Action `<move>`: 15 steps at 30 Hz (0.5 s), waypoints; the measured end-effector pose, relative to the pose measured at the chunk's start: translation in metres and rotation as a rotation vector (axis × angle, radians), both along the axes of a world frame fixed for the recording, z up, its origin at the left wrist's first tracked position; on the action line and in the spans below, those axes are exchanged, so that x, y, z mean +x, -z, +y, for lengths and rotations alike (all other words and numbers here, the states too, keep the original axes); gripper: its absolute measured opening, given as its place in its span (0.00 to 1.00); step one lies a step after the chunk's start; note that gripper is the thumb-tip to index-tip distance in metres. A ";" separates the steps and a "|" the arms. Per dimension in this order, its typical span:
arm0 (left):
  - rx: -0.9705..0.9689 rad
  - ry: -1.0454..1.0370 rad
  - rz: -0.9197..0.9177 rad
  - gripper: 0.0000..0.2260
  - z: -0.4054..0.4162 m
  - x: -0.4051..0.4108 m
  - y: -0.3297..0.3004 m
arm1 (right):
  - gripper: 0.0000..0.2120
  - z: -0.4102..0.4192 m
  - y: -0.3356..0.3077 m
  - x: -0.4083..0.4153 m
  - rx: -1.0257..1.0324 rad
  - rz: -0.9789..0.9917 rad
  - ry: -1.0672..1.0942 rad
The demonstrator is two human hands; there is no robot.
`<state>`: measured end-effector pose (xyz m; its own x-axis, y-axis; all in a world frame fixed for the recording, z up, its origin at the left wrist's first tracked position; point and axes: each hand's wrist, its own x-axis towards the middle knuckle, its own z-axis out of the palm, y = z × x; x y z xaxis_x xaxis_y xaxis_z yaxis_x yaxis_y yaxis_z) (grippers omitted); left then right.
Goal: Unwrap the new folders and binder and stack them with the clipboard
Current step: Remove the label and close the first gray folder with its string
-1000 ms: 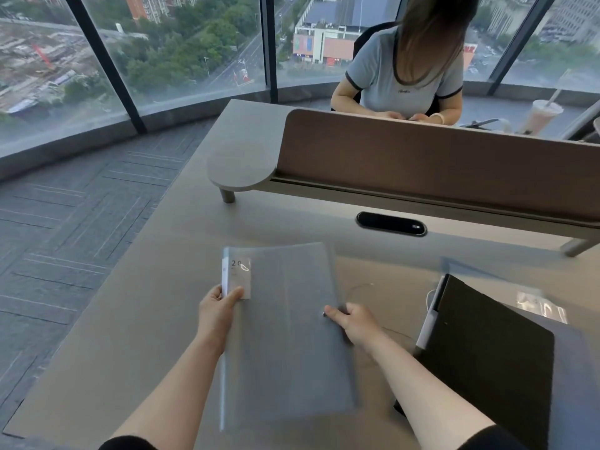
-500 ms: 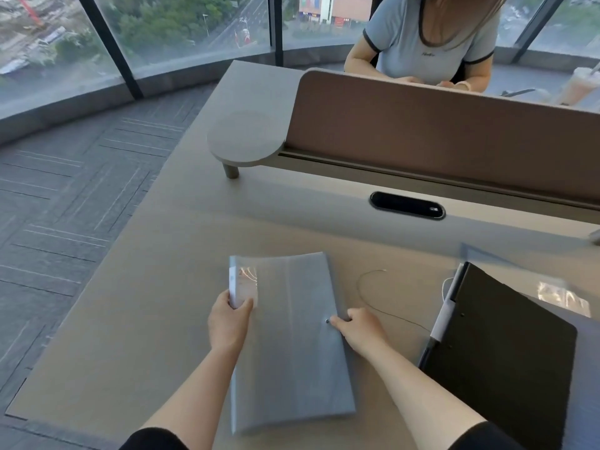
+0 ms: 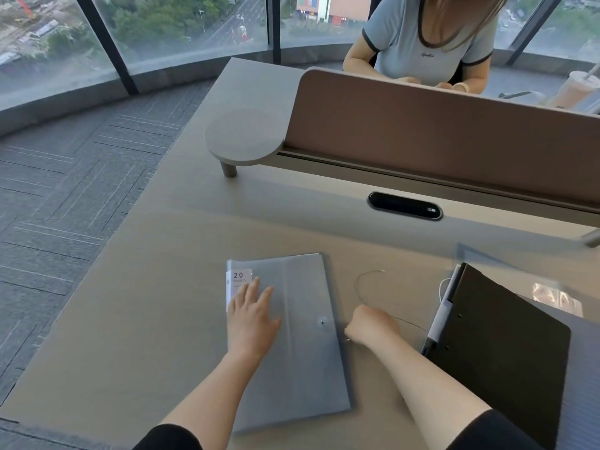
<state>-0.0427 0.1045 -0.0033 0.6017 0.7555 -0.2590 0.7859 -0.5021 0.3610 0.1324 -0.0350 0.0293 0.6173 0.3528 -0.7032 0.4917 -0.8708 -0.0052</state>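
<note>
A grey folder point(image 3: 302, 345) with a white "20" label and a small snap button lies flat on the desk in front of me. My left hand point(image 3: 251, 318) rests palm down on its left part, fingers spread. My right hand point(image 3: 370, 326) is a loose fist at the folder's right edge, apparently pinching a thin elastic cord point(image 3: 365, 280) that loops over the desk. To the right a black binder point(image 3: 500, 349) lies on another grey folder point(image 3: 584, 368), with clear plastic wrap point(image 3: 552, 293) behind it.
A brown divider panel point(image 3: 438, 134) with a rounded shelf point(image 3: 242, 142) runs across the desk point(image 3: 130, 319). A black cable port point(image 3: 404, 205) sits below it. A person sits opposite, beside a lidded drink cup point(image 3: 581, 87). The desk's left edge drops to carpet.
My left hand let go of the folder's left edge and now lies flat on it. My right hand moved off the folder to its right edge. The view tilted down.
</note>
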 end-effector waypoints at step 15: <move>-0.047 0.148 0.090 0.33 -0.004 0.011 0.013 | 0.10 0.047 0.024 -0.006 0.239 0.119 0.143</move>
<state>-0.0316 0.1005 -0.0166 0.6784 0.6462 -0.3495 0.7347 -0.5990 0.3185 0.1263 0.0124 0.0049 0.5912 0.4322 -0.6809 0.3478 -0.8984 -0.2682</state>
